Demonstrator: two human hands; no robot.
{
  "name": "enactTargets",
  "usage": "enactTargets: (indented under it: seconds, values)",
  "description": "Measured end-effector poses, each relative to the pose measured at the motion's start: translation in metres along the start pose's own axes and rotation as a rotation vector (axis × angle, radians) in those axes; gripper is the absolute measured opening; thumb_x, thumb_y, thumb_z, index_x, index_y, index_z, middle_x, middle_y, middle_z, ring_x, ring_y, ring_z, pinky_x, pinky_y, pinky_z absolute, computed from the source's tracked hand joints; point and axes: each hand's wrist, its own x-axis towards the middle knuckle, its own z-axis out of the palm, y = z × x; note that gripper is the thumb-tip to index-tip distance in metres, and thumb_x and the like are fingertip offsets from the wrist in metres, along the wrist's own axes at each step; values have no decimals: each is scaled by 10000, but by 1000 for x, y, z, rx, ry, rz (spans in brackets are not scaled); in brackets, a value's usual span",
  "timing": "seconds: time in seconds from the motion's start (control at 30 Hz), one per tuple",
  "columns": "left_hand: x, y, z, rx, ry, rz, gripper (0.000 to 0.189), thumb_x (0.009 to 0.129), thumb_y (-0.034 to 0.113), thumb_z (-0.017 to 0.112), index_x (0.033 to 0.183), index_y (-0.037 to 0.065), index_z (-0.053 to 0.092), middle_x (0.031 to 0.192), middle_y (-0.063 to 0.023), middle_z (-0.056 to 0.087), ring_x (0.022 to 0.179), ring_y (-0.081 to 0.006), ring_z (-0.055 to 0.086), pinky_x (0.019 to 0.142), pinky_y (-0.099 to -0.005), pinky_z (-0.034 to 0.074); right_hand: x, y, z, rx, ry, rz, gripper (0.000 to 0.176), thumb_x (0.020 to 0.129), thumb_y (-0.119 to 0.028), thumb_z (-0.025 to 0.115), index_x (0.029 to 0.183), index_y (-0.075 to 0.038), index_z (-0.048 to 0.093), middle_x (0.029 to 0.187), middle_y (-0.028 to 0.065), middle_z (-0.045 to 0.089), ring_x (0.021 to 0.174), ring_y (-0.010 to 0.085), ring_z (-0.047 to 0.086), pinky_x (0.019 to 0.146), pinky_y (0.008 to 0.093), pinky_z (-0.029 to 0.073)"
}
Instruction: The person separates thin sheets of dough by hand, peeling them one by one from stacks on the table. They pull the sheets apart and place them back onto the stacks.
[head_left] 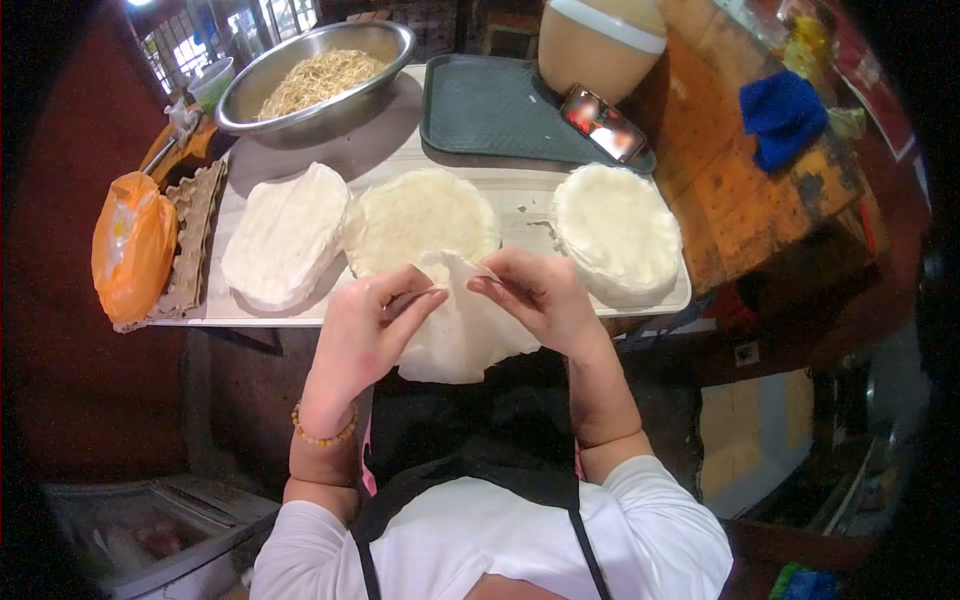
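Observation:
A thin, pale, translucent wrapper sheet (462, 335) hangs between my hands at the table's front edge. My left hand (375, 320) pinches its upper edge on the left, thumb against fingers. On the other side my right hand (535, 300) pinches the same edge, close to the left fingertips. Just behind my hands lies a round stack of wrappers (425, 215). To the left sits a whiter, oblong stack (287, 235), and to the right another round stack (616, 228).
At the back left stands a steel bowl (240, 112) of shredded vegetable strips. A dark tray (475, 110) bears a phone (603, 123), near a tan container (600, 50). An orange bag (130, 250) rests by an egg carton (195, 235). A blue cloth (783, 118) lies right.

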Motion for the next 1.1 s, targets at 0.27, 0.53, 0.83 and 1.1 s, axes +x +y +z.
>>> enactTargets:
  seconds: [0.27, 0.53, 0.83, 1.1]
  values:
    - [0, -9, 1, -109, 97, -85, 176, 853, 139, 686, 829, -26, 632, 562, -74, 485, 540, -82, 421, 498, -262, 353, -2, 9, -6, 36, 173, 87, 130, 881, -131, 693, 918, -15, 647, 698, 95, 635, 596, 100, 570, 565, 266, 474]
    - [1, -22, -11, -248, 214, -182, 167, 891, 106, 663, 830, -39, 609, 721, 29, 559, 692, -37, 474, 613, -187, 369, -8, 24, -22, 185, 376, 166, 108, 883, -100, 688, 922, -9, 648, 782, 3, 653, 738, 66, 594, 672, 238, 487]
    - [-3, -5, -2, -511, 69, -53, 97, 897, 23, 624, 867, -68, 614, 930, -94, 683, 874, -93, 591, 799, -233, 466, -3, 32, -6, 521, 38, 252, 351, 825, -115, 743, 1120, 14, 605, 1033, 53, 653, 927, 111, 614, 845, 276, 494]
    - [-6, 2, -6, -455, -25, 32, 84, 858, -1, 612, 807, -66, 597, 1037, -171, 705, 848, -102, 607, 762, -257, 483, 10, 29, -11, 628, 34, 332, 303, 836, -145, 744, 1061, 7, 610, 1008, 52, 651, 940, 116, 615, 829, 269, 499]
